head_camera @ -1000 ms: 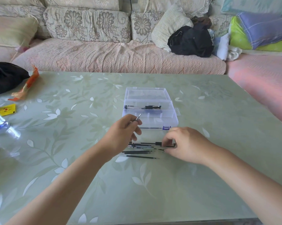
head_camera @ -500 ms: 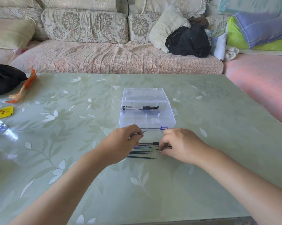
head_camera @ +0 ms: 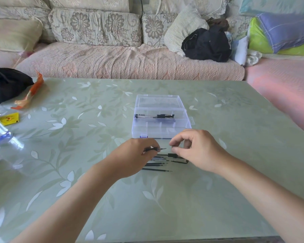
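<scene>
head cam looks down at a pale green leaf-patterned table (head_camera: 77,137). left hand (head_camera: 139,155), just below the middle of the frame, has its fingers curled round a thin black pen refill (head_camera: 156,149), pinching it so the metal tip pokes out toward the right of the frame. right hand (head_camera: 196,151) sits just beside that tip, thumb and forefinger closed narrow on a tiny black piece (head_camera: 173,146), too small to say what it is. both hover right over a loose pile of black refills (head_camera: 156,164) lying flat on the table. just above the hands in the frame sits a clear plastic compartment box (head_camera: 161,128), lid open, with a few black-and-clear pens (head_camera: 158,116) in its far compartment. upper left of the frame: a black plastic bag (head_camera: 6,83) and an orange wrapper (head_camera: 30,93).
</scene>
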Motion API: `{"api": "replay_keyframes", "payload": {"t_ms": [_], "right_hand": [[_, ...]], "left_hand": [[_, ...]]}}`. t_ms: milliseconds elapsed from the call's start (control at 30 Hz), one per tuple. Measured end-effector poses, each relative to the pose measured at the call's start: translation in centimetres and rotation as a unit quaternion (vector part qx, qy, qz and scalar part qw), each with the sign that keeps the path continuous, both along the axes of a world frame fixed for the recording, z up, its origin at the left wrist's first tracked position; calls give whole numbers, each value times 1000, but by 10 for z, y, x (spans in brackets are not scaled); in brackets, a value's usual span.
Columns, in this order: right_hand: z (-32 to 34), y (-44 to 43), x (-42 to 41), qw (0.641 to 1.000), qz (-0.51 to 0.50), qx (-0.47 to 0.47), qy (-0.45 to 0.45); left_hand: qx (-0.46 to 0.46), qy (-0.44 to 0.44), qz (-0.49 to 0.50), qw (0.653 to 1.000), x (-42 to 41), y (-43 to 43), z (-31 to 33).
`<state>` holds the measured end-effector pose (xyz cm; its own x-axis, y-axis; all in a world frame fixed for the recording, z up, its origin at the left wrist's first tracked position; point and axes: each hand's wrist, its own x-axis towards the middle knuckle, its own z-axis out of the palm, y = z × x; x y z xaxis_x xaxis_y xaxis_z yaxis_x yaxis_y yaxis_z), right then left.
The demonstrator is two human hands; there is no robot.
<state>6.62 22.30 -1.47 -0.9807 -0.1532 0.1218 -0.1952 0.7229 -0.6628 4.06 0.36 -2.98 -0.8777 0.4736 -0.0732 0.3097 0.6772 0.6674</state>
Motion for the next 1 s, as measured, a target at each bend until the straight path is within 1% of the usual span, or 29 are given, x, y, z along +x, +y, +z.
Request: {"api": "replay_keyframes", "payload": {"t_ms": [100,300,733,867,1000], "right_hand": [[-2,-2,0,1000,6,-12,0],[0,-7,1,1000,7,-3,-2],[4,-16,7,1000,21,-3,-4],[3,-17,8,1000,9,-22,-5],[4,-16,8,999,-5,-46,-29]], "left_hand": [[-4,7,-6,1000,1,1,1],[14,0,-8,1000,0,0,1],[12,3,-20,1000,2,2,2],[10,1,-19,1000,3,1,4],[10,-6,-20,1000,3,1,5]]}}
